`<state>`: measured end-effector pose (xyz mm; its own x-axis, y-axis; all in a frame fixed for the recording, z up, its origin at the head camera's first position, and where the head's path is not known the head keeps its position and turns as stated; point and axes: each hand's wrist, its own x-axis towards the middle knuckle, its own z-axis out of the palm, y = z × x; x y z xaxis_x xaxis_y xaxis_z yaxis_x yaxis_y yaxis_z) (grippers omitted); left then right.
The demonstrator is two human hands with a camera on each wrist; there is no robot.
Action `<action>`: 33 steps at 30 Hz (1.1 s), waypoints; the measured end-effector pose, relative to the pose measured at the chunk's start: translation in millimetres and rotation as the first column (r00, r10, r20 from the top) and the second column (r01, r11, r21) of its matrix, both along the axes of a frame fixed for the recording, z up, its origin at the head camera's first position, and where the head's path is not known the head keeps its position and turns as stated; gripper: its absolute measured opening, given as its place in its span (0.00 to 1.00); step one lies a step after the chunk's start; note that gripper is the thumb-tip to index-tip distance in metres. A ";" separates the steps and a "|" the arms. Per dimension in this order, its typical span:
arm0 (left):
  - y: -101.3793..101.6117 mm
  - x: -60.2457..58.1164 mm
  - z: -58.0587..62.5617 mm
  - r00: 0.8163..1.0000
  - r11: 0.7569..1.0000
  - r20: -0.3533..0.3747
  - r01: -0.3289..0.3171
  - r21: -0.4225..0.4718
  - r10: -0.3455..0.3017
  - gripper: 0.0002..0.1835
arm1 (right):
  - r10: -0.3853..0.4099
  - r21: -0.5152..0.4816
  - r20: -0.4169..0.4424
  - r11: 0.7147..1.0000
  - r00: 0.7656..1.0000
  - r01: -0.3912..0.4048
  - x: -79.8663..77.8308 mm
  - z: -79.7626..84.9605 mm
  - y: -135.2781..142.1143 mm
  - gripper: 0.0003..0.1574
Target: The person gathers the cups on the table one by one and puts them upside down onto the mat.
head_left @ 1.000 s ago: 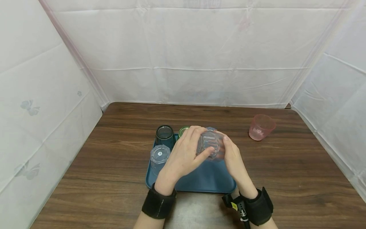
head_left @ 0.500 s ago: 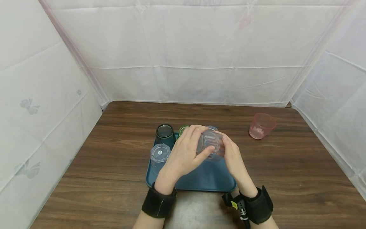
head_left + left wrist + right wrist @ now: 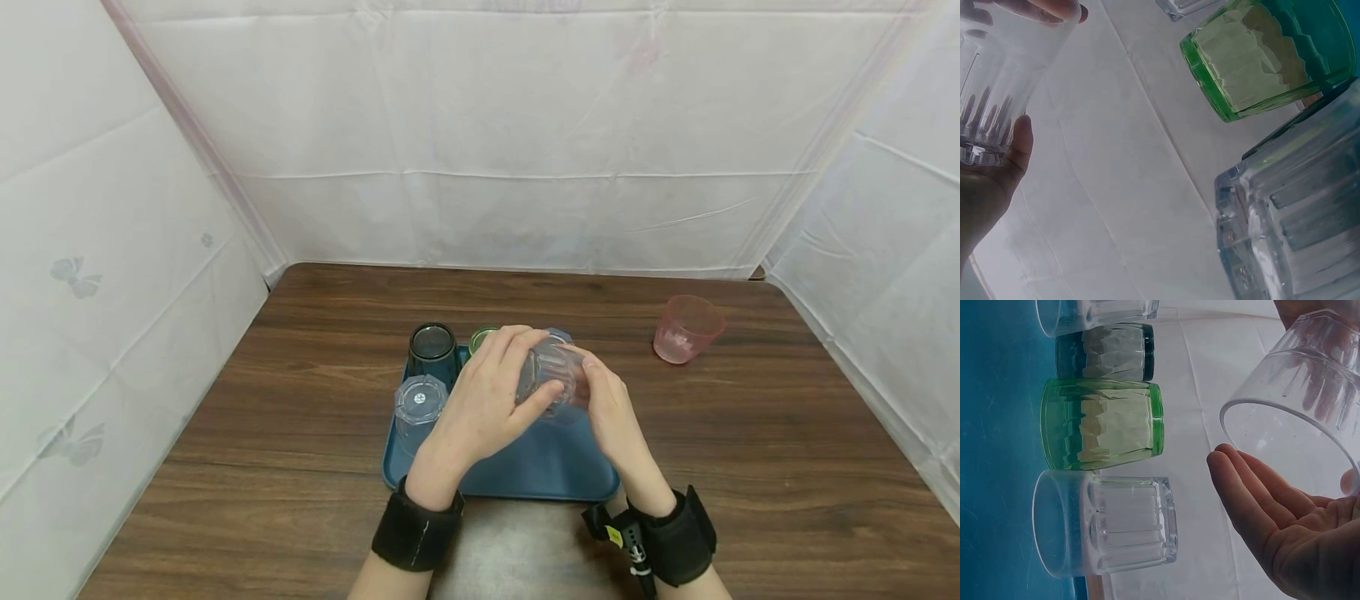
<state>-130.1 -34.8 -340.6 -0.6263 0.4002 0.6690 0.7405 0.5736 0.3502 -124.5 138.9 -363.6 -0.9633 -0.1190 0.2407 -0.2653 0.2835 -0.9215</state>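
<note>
My left hand [image 3: 480,396] grips a clear ribbed tumbler [image 3: 551,375] near its base, held tilted over the tray. The base end sits by the left thumb in the left wrist view. My right hand [image 3: 1300,531] has its fingers stretched out at the rim of the tumbler's mouth, fingertips touching the edge. Upside down on the blue tray [image 3: 540,467] stand a dark tumbler [image 3: 432,354], a green tumbler [image 3: 1104,425], a clear faceted tumbler [image 3: 420,408] and another clear tumbler [image 3: 1132,525]. The left hand partly hides the green one in the head view.
A pink tumbler [image 3: 687,331] sits on the wooden table [image 3: 750,433], right of the tray. White sheeting [image 3: 480,208] walls off the back and both sides. Black straps [image 3: 416,525] circle both wrists.
Both hands and the tumbler between them stay almost in place. The head view has shifted very slightly; the other tumblers stay put.
</note>
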 end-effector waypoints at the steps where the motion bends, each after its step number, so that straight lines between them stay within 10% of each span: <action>1: 0.0 0.2 0.2 1.000 1.000 0.000 0.000 0.000 0.000 0.28 | 0.005 -0.004 -0.003 1.000 1.000 -0.005 0.0 -0.1 0.0 0.32; 33: -0.3 -0.4 2.2 0.996 0.997 -0.094 0.012 0.080 -0.004 0.25 | 0.076 -0.018 -0.026 0.997 0.997 -0.076 -1.4 -4.5 -2.0 0.32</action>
